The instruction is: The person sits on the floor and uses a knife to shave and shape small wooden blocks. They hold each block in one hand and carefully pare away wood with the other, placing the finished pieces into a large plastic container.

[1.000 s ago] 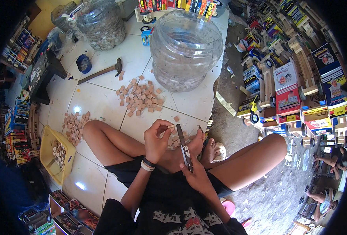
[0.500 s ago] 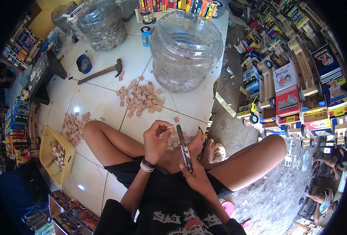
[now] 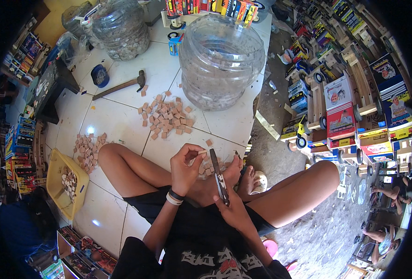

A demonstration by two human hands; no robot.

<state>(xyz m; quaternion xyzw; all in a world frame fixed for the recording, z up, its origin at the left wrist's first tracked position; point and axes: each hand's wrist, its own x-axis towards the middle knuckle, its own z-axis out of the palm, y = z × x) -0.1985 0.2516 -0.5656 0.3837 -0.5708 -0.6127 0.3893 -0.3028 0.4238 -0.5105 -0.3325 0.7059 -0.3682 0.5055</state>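
L hand (image 3: 184, 167) was clamped, thumb vs. fingers, on a sm. pale wood pc (image 3: 203, 151) that stuck out R of the tips. R hand (image 3: 231, 208) was wrapped round the lower end of a long dark tool (image 3: 217, 173), its top end just beside the wood pc; couldn't tell if touching. Loose wood squares (image 3: 165, 116) lay on the tiles (image 3: 104, 193) beyond the L hand, hammer (image 3: 122, 85) farther off, yellow tub (image 3: 56, 174) w/ more pcs well to the L.
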